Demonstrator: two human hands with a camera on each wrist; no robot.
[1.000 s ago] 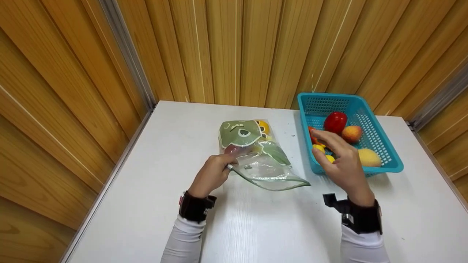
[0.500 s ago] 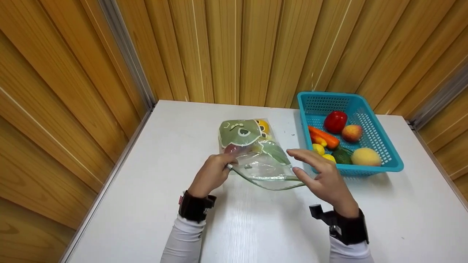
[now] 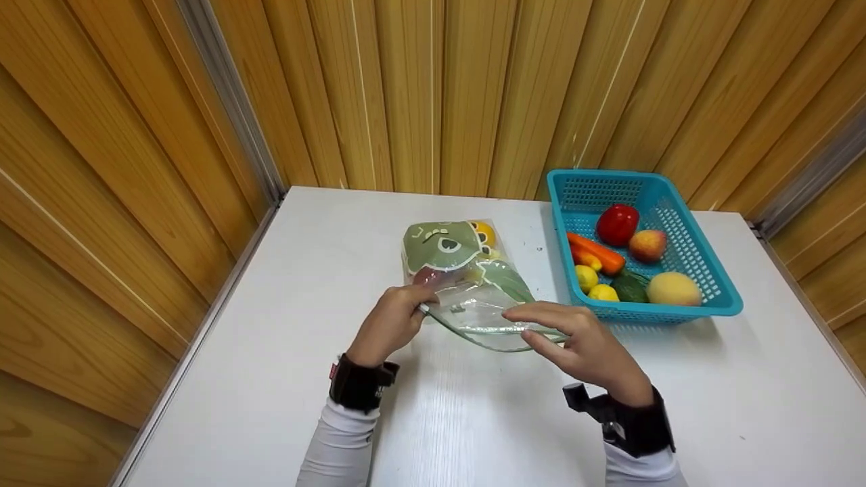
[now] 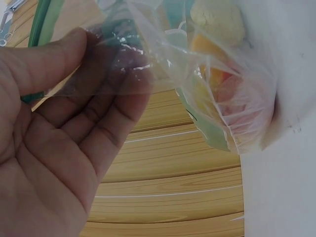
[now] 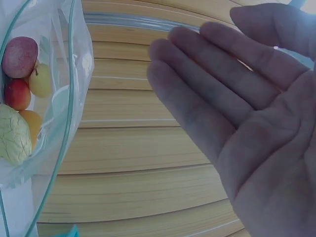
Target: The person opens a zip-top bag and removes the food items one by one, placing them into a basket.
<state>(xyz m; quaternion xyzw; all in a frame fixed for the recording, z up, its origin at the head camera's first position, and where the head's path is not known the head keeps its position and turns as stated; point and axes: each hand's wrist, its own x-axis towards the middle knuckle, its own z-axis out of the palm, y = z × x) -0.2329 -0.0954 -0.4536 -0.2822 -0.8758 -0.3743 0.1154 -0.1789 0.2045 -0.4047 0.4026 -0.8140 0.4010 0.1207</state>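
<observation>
A clear zip bag point(image 3: 443, 247) with a green cartoon print lies on the white table, its green-edged mouth toward me. My left hand point(image 3: 392, 318) pinches the left end of that mouth; in the left wrist view the thumb lies on the plastic point(image 4: 163, 54) and fingers show behind it. My right hand point(image 3: 585, 345) hovers at the bag's right corner with fingers extended. In the right wrist view it holds nothing and stands apart from the open mouth. Inside the bag are several fruits, among them a purplish oval one point(image 5: 19, 57), a red one point(image 5: 18, 94) and a pale netted melon point(image 5: 14, 134).
On the right stands a turquoise basket point(image 3: 727, 297). It holds a red bell pepper point(image 3: 617, 224), a peach point(image 3: 647, 245), a carrot point(image 3: 602, 256), lemons point(image 3: 603, 293), a dark green item point(image 3: 629, 287) and a round yellowish fruit point(image 3: 674, 289). Wood-patterned walls point(image 3: 406, 101) enclose the table.
My right hand has moved left and toward me, from above the basket to the bag's right corner. The left hand keeps its pinch and the bag stays in place.
</observation>
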